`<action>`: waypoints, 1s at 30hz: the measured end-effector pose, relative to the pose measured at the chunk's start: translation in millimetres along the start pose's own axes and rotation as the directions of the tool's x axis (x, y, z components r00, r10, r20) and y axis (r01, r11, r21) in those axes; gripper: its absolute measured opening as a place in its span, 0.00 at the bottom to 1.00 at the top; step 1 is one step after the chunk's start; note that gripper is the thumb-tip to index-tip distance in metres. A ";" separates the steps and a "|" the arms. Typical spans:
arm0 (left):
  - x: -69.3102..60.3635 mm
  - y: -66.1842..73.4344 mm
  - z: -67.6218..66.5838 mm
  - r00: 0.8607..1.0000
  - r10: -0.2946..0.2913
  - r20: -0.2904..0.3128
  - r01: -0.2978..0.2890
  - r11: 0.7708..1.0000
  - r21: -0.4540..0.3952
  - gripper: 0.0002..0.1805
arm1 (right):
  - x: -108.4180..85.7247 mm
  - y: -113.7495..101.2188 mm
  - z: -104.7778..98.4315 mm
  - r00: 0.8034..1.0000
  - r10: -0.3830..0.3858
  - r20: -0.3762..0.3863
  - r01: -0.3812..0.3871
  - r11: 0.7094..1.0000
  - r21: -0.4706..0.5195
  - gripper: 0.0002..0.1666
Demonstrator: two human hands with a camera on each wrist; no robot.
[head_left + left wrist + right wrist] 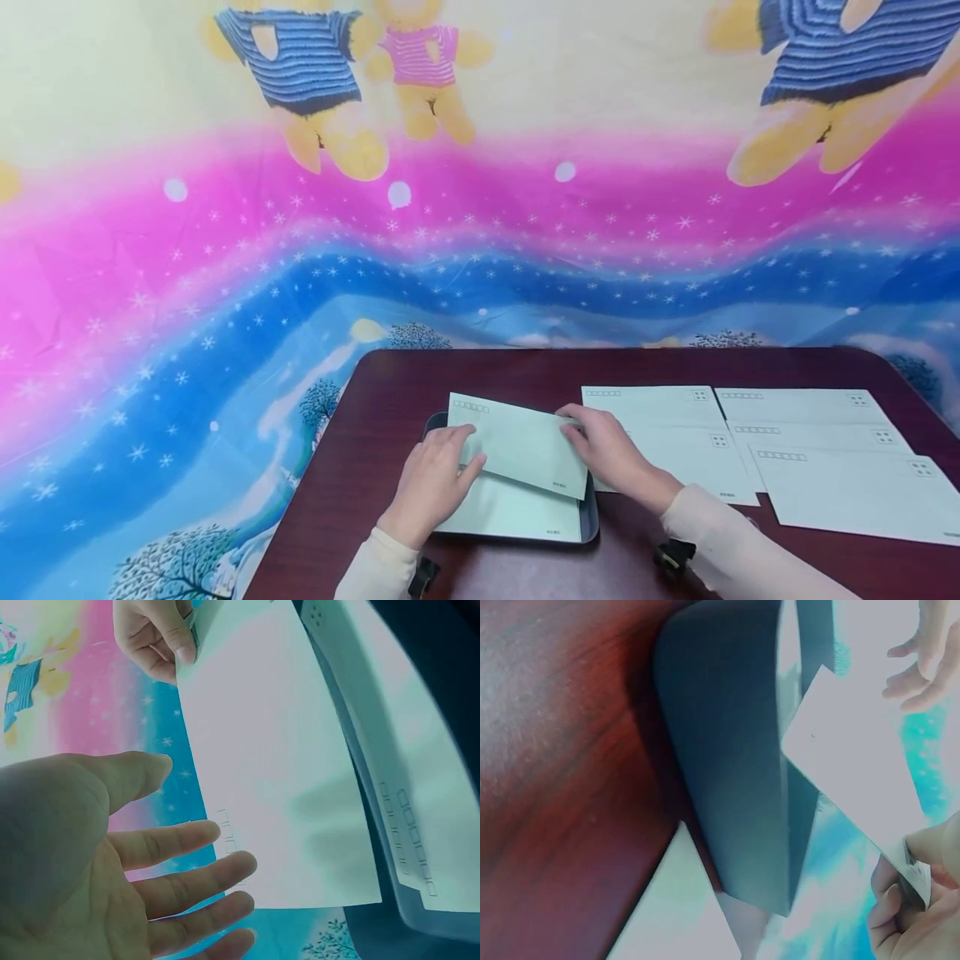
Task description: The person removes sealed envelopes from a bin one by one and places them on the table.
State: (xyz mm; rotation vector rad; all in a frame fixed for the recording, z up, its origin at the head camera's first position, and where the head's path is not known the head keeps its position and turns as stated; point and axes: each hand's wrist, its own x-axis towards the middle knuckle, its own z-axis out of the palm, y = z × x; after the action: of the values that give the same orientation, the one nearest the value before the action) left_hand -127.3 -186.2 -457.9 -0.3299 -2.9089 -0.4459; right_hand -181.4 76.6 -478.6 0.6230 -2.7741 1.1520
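A pale envelope (517, 446) with a row of small printed boxes is held tilted above a dark tray (590, 521). Its right end is pinched between the thumb and fingers of my right hand (611, 450), which the right wrist view also shows. My left hand (433, 477) is at the envelope's left end. In the left wrist view that left hand (135, 855) has its fingers spread and fairly straight, close to the envelope's edge; whether they touch it I cannot tell. Inside the tray lies at least one more envelope (510, 512), partly covered.
Right of the tray, several envelopes lie overlapping in two columns on the dark red table (480, 367); one right-column envelope (862, 496) is nearest the front. Behind the table hangs a colourful printed cloth (480, 192).
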 end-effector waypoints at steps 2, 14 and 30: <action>-0.9 2.4 -1.8 1.000 0.009 -0.006 -0.009 1.000 -0.004 0.24 | -1.4 -1.2 -5.6 1.000 -0.002 -0.005 0.002 1.000 0.002 0.14; -4.7 16.5 -6.5 0.998 0.048 -0.036 -0.048 0.999 -0.013 0.22 | -13.5 3.2 -36.0 0.998 -0.010 -0.069 0.010 1.000 0.003 0.15; -4.6 33.4 -1.2 0.993 0.118 -0.009 -0.118 0.993 0.011 0.22 | -32.5 17.0 -67.7 0.997 0.025 -0.077 -0.027 0.999 -0.029 0.16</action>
State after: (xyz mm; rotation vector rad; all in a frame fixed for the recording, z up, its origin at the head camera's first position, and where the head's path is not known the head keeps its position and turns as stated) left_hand -114.6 -156.3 -448.7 -0.4939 -2.8619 -0.4126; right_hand -164.1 145.4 -448.6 0.5295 -2.7376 1.1124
